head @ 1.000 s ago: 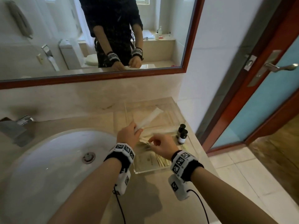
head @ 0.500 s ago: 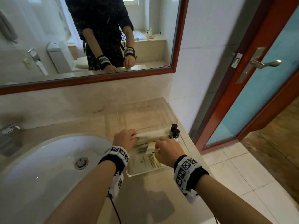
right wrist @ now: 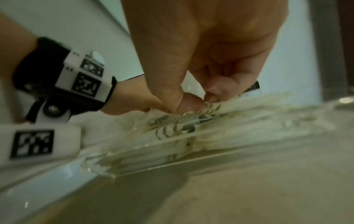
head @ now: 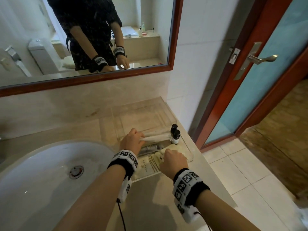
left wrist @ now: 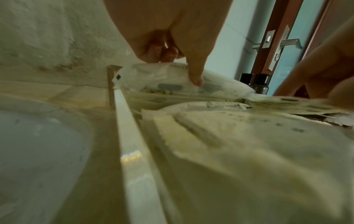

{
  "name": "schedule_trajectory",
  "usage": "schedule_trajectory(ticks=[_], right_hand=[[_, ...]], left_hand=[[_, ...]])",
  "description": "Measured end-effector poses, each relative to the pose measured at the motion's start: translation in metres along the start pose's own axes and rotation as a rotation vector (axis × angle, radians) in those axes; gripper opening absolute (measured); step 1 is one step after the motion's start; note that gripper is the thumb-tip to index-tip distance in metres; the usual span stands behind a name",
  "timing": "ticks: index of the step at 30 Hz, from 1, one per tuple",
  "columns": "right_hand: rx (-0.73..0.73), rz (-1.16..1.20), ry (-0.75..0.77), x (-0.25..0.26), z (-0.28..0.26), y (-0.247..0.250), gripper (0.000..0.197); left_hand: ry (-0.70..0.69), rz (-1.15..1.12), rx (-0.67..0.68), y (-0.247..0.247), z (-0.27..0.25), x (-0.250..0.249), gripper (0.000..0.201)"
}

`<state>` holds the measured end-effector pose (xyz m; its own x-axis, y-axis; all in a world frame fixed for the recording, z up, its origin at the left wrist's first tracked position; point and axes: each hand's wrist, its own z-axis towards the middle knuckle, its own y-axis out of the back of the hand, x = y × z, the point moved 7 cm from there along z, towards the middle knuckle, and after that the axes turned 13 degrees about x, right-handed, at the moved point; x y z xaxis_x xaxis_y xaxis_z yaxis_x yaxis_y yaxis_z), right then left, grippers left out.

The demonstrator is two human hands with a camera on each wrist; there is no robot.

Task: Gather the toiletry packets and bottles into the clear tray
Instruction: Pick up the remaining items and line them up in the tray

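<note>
Nearly done. Clear tray (head: 189, 148), centre frame: two bottles (head: 175, 136) stand inside, packets piled. Left hand (head: 132, 142) grasps a long white packet (head: 156, 137) lying in it; right hand (head: 174, 161) pinches a patterned packet (right wrist: 191, 119). Nothing visibly left outside.

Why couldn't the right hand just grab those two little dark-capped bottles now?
It probably could, once freed. The two bottles stand upright in the clear tray just beyond the right hand, nothing between them, but its fingers are pinching a packet.
</note>
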<state>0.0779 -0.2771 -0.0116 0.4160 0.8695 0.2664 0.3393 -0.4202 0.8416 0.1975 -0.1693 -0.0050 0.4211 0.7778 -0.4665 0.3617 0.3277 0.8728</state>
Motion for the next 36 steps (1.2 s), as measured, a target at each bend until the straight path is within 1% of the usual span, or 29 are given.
schedule_trajectory(ticks=[1, 2, 5, 6, 9, 13, 15, 18, 20, 22, 26, 31, 36], right_hand=[[0.009, 0.025, -0.016, 0.001, 0.002, -0.003, 0.01], [0.02, 0.047, -0.031, 0.002, 0.004, -0.005, 0.016], [0.044, 0.078, -0.048, 0.005, 0.009, -0.009, 0.046], [0.025, 0.07, -0.043, 0.008, 0.009, -0.008, 0.048], [-0.04, 0.007, -0.023, 0.015, 0.012, 0.0, 0.034], [-0.013, 0.039, -0.048, 0.005, 0.023, -0.002, 0.009], [-0.019, 0.053, -0.069, -0.003, 0.026, -0.004, 0.01], [-0.024, 0.08, -0.135, -0.011, 0.026, -0.004, 0.026], [-0.028, 0.107, -0.167, -0.016, 0.026, -0.002, 0.032], [-0.007, 0.089, -0.164, -0.016, 0.028, -0.001, 0.035], [0.043, -0.012, -0.136, -0.017, 0.034, 0.003, 0.031], [0.007, -0.021, -0.152, -0.023, 0.035, 0.005, 0.034], [0.0, -0.061, -0.165, -0.025, 0.031, 0.0, 0.033]], left_hand=[[-0.013, -0.024, 0.008, -0.001, 0.0, 0.0, 0.023], [-0.029, -0.046, 0.012, -0.001, 0.001, 0.0, 0.025], [-0.081, -0.089, 0.01, 0.001, 0.001, 0.005, 0.023], [-0.099, -0.094, 0.01, 0.001, 0.002, 0.008, 0.02], [-0.14, -0.09, 0.018, 0.001, 0.004, 0.013, 0.01], [-0.15, -0.1, 0.026, -0.003, 0.009, 0.016, 0.005], [-0.133, -0.086, 0.05, -0.007, 0.01, 0.016, 0.004], [-0.092, -0.057, 0.078, -0.012, 0.011, 0.016, 0.005], [-0.07, -0.034, 0.095, -0.013, 0.012, 0.014, 0.007], [-0.058, -0.023, 0.109, -0.015, 0.012, 0.012, 0.007], [-0.04, -0.023, 0.126, -0.017, 0.012, 0.012, 0.004], [-0.038, -0.02, 0.144, -0.02, 0.011, 0.015, 0.008], [-0.038, -0.027, 0.16, -0.022, 0.008, 0.015, 0.008]])
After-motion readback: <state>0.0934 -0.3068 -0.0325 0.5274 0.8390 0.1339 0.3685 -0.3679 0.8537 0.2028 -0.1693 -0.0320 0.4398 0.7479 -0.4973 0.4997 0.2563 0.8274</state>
